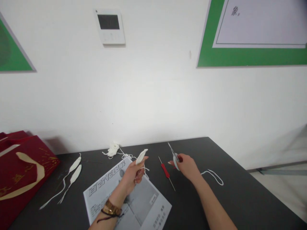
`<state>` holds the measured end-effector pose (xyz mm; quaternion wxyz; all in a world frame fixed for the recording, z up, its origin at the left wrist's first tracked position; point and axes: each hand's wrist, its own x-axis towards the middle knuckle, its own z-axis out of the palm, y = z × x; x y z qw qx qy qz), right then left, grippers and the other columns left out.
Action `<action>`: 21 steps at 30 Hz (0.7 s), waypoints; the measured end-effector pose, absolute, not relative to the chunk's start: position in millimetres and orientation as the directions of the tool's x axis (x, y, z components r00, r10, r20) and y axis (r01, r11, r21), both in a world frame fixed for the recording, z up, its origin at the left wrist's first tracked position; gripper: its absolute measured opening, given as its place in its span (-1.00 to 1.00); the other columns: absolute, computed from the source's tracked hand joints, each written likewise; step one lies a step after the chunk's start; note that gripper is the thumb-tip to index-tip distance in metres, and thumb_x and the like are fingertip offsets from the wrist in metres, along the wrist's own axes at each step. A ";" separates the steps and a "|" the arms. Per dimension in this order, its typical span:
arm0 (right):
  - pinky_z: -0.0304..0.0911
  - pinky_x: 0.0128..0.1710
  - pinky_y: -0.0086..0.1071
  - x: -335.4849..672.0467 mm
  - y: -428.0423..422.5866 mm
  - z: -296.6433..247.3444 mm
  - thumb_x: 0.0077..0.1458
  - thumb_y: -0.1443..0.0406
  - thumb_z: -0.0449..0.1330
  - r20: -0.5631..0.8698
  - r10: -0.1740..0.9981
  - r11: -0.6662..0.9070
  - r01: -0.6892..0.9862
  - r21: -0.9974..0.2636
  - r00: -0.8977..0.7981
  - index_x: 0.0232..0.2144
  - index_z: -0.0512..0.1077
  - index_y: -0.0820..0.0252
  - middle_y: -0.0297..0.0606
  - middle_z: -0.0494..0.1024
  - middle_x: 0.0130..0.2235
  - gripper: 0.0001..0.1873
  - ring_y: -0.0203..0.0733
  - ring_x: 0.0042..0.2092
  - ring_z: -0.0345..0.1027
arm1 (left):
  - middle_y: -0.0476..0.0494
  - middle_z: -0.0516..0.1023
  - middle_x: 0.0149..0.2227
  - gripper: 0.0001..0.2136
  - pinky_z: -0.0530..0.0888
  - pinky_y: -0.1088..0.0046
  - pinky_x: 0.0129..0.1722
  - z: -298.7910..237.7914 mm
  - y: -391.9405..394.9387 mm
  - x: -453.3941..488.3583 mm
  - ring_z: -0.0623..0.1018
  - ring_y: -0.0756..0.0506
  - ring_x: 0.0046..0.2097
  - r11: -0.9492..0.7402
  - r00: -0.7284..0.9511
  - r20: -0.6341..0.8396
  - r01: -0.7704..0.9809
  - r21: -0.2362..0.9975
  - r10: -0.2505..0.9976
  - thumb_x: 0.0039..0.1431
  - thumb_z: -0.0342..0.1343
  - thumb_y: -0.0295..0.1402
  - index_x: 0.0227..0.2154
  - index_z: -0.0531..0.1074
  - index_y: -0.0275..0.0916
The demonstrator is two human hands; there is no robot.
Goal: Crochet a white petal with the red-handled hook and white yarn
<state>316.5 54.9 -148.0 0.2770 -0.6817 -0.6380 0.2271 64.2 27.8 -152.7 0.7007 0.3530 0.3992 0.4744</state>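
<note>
Between the thumb and fingers of my left hand (pixel 132 175) is a white crocheted petal (pixel 141 156), its tip pointing up and to the right. White yarn (pixel 146 169) hangs beside those fingers. My right hand (pixel 188 166) grips a pair of scissors (pixel 176 159) by the pale handles, with the blades pointing up and left, over the table. A crochet hook (pixel 165 171) with a red grip lies on the table between both hands. Under my left hand is a printed sheet (pixel 158 207) with a grey picture and large characters.
Two finished white petals (pixel 75 174) with yarn tails lie at the left, near a red gift bag (pixel 28 172). A loose heap of white yarn (pixel 112 149) sits by the wall. A loop of yarn (pixel 217 177) lies right of my right hand on the dark table (pixel 230 198).
</note>
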 end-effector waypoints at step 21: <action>0.25 -0.38 -0.28 420.5 123.2 -176.3 -0.15 0.02 0.26 -0.033 0.947 -0.317 0.917 -0.241 0.319 -0.26 0.45 0.37 0.11 0.54 -0.27 -0.48 0.11 -0.22 0.46 | 0.05 0.28 -0.59 -0.73 0.06 0.64 -0.76 -130.8 23.4 51.5 0.21 0.13 -0.67 0.473 0.409 -0.261 -0.599 0.646 0.874 0.15 0.05 -0.20 -0.18 0.41 -0.26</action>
